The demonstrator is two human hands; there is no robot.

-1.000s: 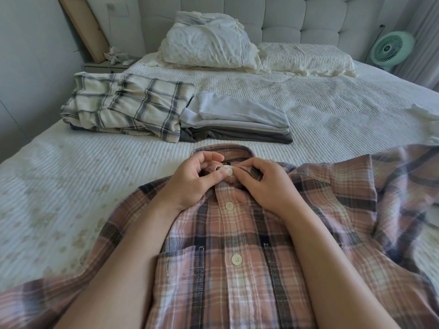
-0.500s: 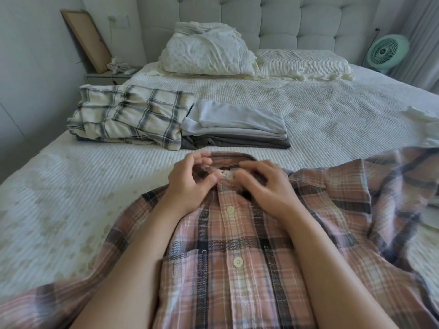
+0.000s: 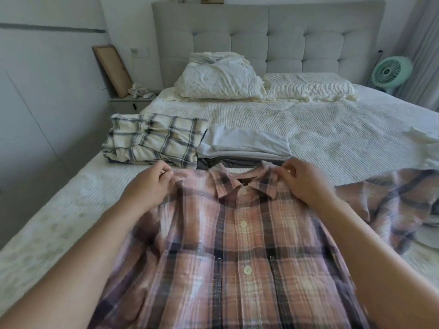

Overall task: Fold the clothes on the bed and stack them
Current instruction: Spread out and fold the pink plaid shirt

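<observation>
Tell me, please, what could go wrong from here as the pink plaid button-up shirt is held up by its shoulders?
The left hand and right hand pinch only the shoulder edges of the pink plaid button-up shirt, so the fabric could slip or sag unevenly.

Its right sleeve trails bunched on the white ribbed bedspread and may fold in crookedly.

The folded cream plaid garment and the stack of folded white and grey clothes lie just beyond the collar; a swing of the shirt might disturb them.
</observation>
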